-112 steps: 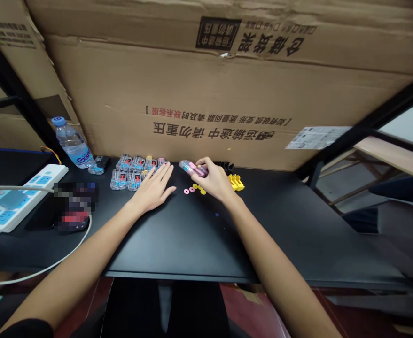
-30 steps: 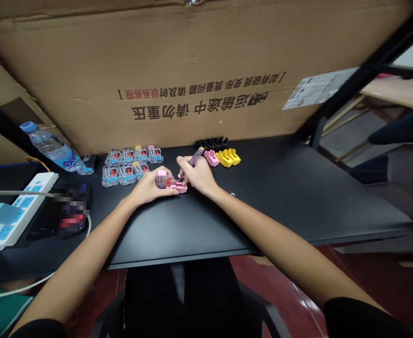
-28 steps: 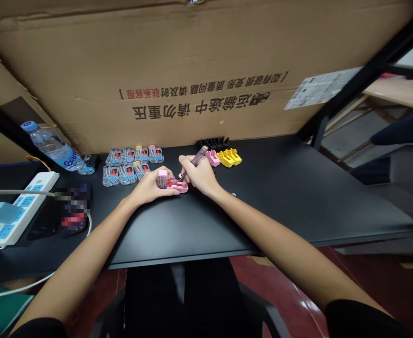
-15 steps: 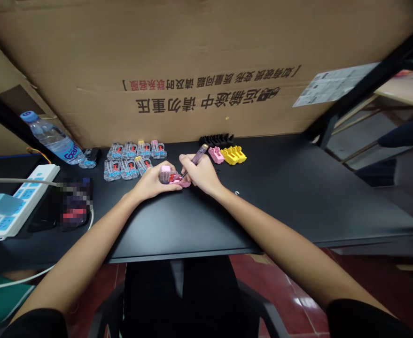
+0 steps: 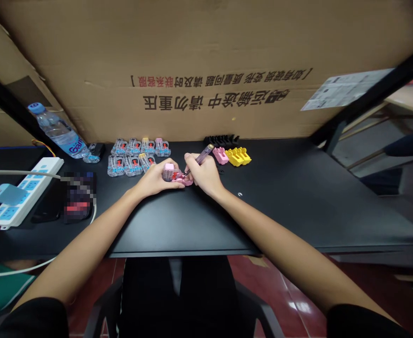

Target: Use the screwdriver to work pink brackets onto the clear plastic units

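Note:
My left hand (image 5: 154, 180) is closed around a small clear plastic housing (image 5: 168, 172) with a pink top, a red part inside and a pink piece at its right end. A slim screwdriver (image 5: 204, 154) with a dark translucent handle is gripped like a pen in my right hand (image 5: 208, 176). Its thin shaft slants down to the pink piece; whether the tip touches a screw is too small to tell. To the left stand two rows of similar clear housings (image 5: 133, 165). Just right of my right hand lie pink plastic parts (image 5: 221, 156) and yellow plastic parts (image 5: 238, 157).
Black plastic parts (image 5: 222, 140) line the cardboard wall (image 5: 192, 42) behind the black table (image 5: 280, 206). A small white ring (image 5: 240, 194) lies to the right. A water bottle (image 5: 60, 134), a power strip (image 5: 26, 192) and a white cable (image 5: 26, 172) occupy the left side.
The whole view has shifted slightly. Both hands keep nearly the same pose, with the screwdriver still angled into the held housing.

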`<state>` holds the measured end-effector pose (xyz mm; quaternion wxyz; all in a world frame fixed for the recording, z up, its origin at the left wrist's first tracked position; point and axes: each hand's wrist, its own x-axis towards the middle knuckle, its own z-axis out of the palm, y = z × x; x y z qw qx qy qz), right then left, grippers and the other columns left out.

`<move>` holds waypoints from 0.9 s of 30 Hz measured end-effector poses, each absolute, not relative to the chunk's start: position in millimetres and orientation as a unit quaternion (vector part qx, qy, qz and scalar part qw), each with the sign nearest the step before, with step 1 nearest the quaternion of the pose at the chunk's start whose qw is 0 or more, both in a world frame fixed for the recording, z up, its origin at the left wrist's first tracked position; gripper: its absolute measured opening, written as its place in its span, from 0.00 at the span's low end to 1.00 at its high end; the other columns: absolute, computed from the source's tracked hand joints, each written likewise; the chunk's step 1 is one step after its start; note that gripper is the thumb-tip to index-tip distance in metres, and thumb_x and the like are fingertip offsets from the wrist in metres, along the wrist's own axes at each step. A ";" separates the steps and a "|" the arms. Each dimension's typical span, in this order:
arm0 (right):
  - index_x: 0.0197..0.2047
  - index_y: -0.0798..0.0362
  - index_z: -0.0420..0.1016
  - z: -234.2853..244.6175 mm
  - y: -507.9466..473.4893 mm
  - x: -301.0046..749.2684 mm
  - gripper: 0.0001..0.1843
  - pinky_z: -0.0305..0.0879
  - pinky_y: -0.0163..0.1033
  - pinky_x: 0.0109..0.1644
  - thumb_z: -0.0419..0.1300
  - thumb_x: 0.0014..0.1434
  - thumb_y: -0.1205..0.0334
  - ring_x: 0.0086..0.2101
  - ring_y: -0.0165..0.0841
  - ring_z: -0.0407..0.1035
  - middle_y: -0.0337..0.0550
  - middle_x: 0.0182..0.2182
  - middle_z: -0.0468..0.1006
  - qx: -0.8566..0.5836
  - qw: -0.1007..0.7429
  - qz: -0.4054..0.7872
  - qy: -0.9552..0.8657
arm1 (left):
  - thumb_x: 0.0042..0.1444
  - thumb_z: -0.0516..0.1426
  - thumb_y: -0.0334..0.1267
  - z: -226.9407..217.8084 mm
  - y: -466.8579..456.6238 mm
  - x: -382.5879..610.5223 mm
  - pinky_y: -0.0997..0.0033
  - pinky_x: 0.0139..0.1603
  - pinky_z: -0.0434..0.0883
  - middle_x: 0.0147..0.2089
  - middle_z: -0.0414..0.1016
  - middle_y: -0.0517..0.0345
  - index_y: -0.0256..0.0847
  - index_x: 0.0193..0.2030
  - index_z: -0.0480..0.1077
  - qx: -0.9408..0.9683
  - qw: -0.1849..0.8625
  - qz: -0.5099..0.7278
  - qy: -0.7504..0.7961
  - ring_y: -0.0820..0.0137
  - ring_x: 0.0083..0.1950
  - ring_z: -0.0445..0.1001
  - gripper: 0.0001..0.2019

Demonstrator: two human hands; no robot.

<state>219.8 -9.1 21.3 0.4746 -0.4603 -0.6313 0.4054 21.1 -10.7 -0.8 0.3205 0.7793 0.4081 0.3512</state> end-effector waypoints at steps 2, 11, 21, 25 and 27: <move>0.22 0.49 0.68 19.0 -9.0 219.2 0.24 0.62 0.35 0.27 0.57 0.68 0.48 0.19 0.32 0.68 0.37 0.14 0.69 -0.472 0.461 0.393 -0.641 | 0.50 0.76 0.53 -1.8 -10.2 20.8 0.73 0.36 0.67 0.37 0.78 0.63 0.42 0.45 0.74 0.780 0.316 0.352 0.409 0.71 0.34 0.73 0.25; 0.21 0.49 0.63 11.2 -11.9 215.3 0.25 0.59 0.39 0.32 0.53 0.70 0.52 0.23 0.32 0.65 0.38 0.18 0.70 -0.467 0.435 0.270 -0.721 | 0.51 0.74 0.56 -2.4 -8.8 19.1 0.70 0.43 0.71 0.40 0.80 0.61 0.42 0.47 0.73 0.774 0.318 0.354 0.418 0.67 0.39 0.76 0.27; 0.23 0.50 0.71 13.0 -8.8 213.5 0.23 0.59 0.35 0.22 0.57 0.69 0.50 0.15 0.30 0.64 0.38 0.15 0.72 -0.508 0.416 0.384 -0.649 | 0.49 0.75 0.57 -3.6 -7.3 18.6 0.68 0.45 0.73 0.42 0.80 0.60 0.42 0.47 0.72 0.761 0.343 0.360 0.417 0.66 0.41 0.77 0.29; 0.23 0.50 0.70 11.7 -6.8 212.2 0.24 0.59 0.34 0.22 0.60 0.67 0.47 0.16 0.30 0.65 0.38 0.15 0.72 -0.491 0.437 0.377 -0.653 | 0.49 0.75 0.57 -3.7 -7.1 18.6 0.68 0.46 0.72 0.43 0.80 0.59 0.42 0.47 0.73 0.764 0.335 0.359 0.419 0.66 0.41 0.77 0.29; 0.23 0.50 0.71 13.6 -3.1 215.6 0.26 0.59 0.35 0.21 0.57 0.69 0.44 0.15 0.30 0.64 0.39 0.15 0.72 -0.491 0.445 0.429 -0.614 | 0.49 0.75 0.57 -3.3 -7.4 19.0 0.69 0.44 0.72 0.42 0.79 0.60 0.41 0.47 0.73 0.766 0.328 0.362 0.418 0.67 0.40 0.76 0.29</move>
